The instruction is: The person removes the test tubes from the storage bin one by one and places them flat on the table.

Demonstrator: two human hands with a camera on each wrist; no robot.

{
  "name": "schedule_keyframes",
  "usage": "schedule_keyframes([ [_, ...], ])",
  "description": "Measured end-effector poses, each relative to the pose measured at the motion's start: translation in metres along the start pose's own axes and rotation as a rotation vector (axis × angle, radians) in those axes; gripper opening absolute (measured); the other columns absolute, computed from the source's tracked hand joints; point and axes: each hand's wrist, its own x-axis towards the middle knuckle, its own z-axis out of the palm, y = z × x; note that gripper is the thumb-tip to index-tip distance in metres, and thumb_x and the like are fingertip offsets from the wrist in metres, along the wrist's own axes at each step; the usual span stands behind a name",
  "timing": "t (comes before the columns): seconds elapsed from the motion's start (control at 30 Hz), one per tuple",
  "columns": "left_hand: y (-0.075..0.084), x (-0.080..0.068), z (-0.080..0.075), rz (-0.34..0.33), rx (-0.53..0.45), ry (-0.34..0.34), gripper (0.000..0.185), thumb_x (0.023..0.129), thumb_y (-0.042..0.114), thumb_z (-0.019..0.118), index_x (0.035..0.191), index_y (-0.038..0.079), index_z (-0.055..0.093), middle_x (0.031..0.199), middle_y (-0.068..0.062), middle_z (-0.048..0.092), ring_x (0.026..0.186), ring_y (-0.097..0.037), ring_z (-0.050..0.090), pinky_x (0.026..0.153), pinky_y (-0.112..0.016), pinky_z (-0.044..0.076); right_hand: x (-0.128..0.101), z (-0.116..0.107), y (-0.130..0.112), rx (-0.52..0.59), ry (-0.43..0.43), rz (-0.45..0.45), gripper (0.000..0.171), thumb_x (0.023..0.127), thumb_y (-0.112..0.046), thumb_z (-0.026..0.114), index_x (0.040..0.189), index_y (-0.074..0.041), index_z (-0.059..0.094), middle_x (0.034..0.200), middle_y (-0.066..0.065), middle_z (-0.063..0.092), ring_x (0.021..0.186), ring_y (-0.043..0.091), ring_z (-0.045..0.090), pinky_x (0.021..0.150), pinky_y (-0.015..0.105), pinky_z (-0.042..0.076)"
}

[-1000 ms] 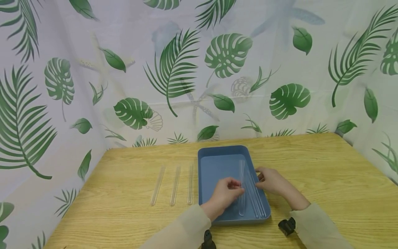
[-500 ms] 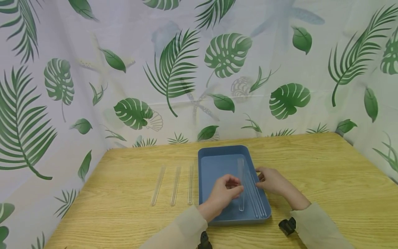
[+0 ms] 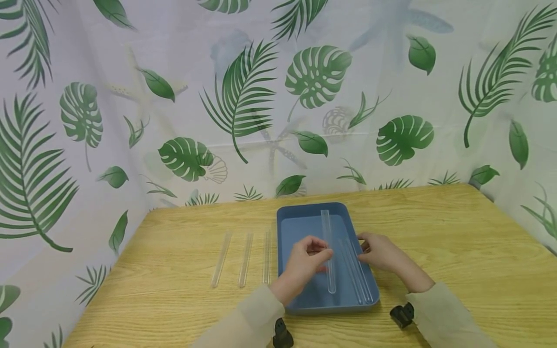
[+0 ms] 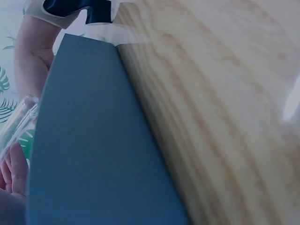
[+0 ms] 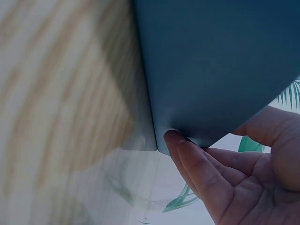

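My left hand pinches a clear glass test tube between thumb and fingers, above the blue tray. The tube's rounded end points toward me. In the left wrist view, the same test tube shows beside the fingers at the left edge. More clear test tubes lie side by side along the tray's right side. My right hand holds the tray's right wall. In the right wrist view, its fingers press the outer wall while the thumb tip is hidden behind it.
Left of the tray, a row of three clear test tubes lies spaced apart on the wooden table. A leaf-patterned cloth hangs behind and at both sides.
My left hand has lifted the test tube off the tray floor and moved it left and slightly up. The right hand and tray have stayed put.
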Motion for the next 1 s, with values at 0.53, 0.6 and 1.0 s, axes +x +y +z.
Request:
schedule_keyframes([
  [0.53, 0.008, 0.0, -0.021, 0.034, 0.039, 0.088, 0.016, 0.083, 0.009, 0.06, 0.093, -0.002, 0.055, 0.081, -0.006, 0.054, 0.083, -0.03, 0.057, 0.061, -0.032, 0.051, -0.001, -0.001, 0.0, 0.016, -0.006, -0.008, 0.049, 0.078, -0.001, 0.059, 0.119, 0.019, 0.039, 0.089, 0.021, 0.058, 0.078, 0.029, 0.057, 0.061, 0.036, 0.048],
  [0.6, 0.017, -0.004, -0.024, 0.035, 0.047, 0.086, 0.015, 0.083, 0.007, 0.059, 0.093, -0.003, 0.054, 0.08, -0.005, 0.053, 0.078, -0.024, 0.057, 0.061, -0.032, 0.051, -0.001, -0.001, 0.0, 0.019, -0.003, -0.008, 0.049, 0.078, -0.001, 0.059, 0.119, 0.019, 0.039, 0.089, 0.021, 0.058, 0.078, 0.028, 0.057, 0.061, 0.036, 0.048],
  [1.0, 0.016, -0.001, -0.053, 0.007, 0.106, 0.18, 0.019, 0.083, 0.011, 0.061, 0.095, -0.003, 0.055, 0.083, -0.007, 0.054, 0.083, -0.028, 0.056, 0.062, -0.031, 0.051, -0.001, 0.0, 0.0, 0.028, -0.015, -0.001, 0.049, 0.078, 0.0, 0.058, 0.119, 0.018, 0.039, 0.091, 0.022, 0.058, 0.081, 0.031, 0.057, 0.061, 0.036, 0.048],
])
